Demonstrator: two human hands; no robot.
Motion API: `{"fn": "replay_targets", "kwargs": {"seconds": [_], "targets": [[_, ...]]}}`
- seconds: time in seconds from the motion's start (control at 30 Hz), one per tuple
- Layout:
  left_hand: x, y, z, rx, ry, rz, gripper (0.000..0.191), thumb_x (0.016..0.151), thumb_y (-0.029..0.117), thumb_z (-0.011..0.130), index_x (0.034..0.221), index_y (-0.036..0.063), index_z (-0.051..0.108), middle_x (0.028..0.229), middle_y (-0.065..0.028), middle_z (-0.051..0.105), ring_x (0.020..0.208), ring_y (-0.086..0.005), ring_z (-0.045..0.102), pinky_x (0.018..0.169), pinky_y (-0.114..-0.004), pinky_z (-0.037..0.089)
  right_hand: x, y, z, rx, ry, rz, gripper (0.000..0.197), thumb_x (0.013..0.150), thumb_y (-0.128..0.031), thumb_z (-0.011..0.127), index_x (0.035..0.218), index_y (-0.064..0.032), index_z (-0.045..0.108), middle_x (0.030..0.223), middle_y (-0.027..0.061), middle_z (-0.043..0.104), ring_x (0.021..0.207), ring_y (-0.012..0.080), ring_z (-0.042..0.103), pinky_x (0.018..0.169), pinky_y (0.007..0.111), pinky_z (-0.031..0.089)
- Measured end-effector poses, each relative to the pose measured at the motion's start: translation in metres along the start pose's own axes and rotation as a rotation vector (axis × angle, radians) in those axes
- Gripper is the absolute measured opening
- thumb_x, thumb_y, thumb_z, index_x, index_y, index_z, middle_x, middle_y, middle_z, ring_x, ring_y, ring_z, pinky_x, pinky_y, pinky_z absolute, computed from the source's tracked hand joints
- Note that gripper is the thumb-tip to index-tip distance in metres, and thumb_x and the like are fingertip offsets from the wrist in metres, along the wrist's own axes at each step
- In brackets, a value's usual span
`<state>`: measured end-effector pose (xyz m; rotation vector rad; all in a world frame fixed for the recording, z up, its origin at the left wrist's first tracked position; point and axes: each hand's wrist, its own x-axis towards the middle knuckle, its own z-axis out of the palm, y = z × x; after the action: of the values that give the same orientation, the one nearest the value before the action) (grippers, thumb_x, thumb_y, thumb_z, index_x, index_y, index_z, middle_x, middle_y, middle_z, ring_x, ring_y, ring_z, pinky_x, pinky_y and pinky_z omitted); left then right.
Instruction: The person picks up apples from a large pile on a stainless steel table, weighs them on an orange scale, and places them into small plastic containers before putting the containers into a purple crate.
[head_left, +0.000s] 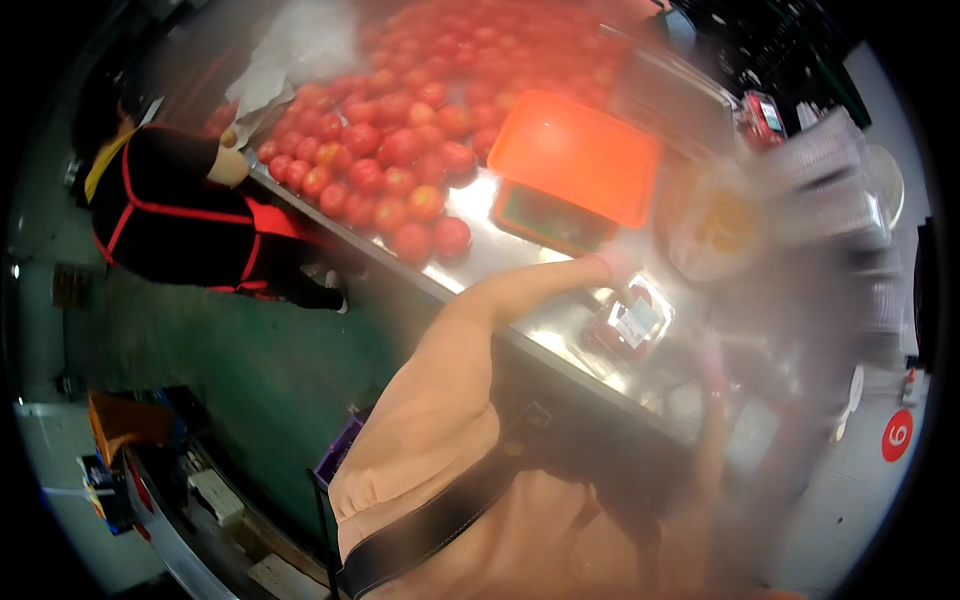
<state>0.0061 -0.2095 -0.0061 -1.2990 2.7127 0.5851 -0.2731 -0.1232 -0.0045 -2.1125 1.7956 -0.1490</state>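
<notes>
A clear plastic punnet (636, 321) with red contents and a printed label rests on the stainless steel table (551, 337) in front of me. My left hand (619, 268), which looks gloved in pink, reaches to the far-left edge of this pack. Blur hides whether its fingers grip the pack or only touch it. To the right of the pack, my right hand (714, 369) hovers over or rests on the table, too smeared for its fingers to be made out. Beyond my left hand stands an orange plastic basket (574, 161), tilted over another orange basket (551, 217) with a green inside.
Many loose tomatoes (397, 180) cover the table's far left. A person (180, 202) in dark clothes with red trim stands at that side. Right of the baskets lie a clear bag with yellow contents (720, 221) and stacked clear plastic trays (832, 191).
</notes>
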Motion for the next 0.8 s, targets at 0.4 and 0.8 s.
{"fn": "replay_targets", "kwargs": {"seconds": [0.4, 0.8], "targets": [[-0.038, -0.028, 0.092, -1.586, -0.146, -0.003, 0.075, 0.091, 0.015, 0.055, 0.146, 0.0059, 0.005, 0.132, -0.0166, 0.043, 0.114, -0.0232, 0.048, 0.095, -0.035, 0.044, -0.031, -0.128, 0.138, 0.772, 0.421, 0.367, 0.065, 0.09, -0.034, 0.052, 0.139, -0.0012, 0.025, 0.117, 0.0192, 0.055, 0.097, 0.0241, 0.058, 0.085, 0.031, 0.047], [-0.161, 0.076, 0.06, -1.173, -0.481, 0.251, 0.069, 0.09, 0.008, 0.051, 0.146, 0.0034, 0.011, 0.141, -0.0155, 0.032, 0.124, -0.0237, 0.039, 0.103, -0.034, 0.034, -0.174, -0.221, 0.196, 1.714, 1.037, 0.227, 0.084, 0.081, -0.023, 0.067, 0.144, -0.0005, 0.017, 0.133, 0.0128, 0.043, 0.121, 0.0192, 0.043, 0.101, 0.029, 0.035]]}}
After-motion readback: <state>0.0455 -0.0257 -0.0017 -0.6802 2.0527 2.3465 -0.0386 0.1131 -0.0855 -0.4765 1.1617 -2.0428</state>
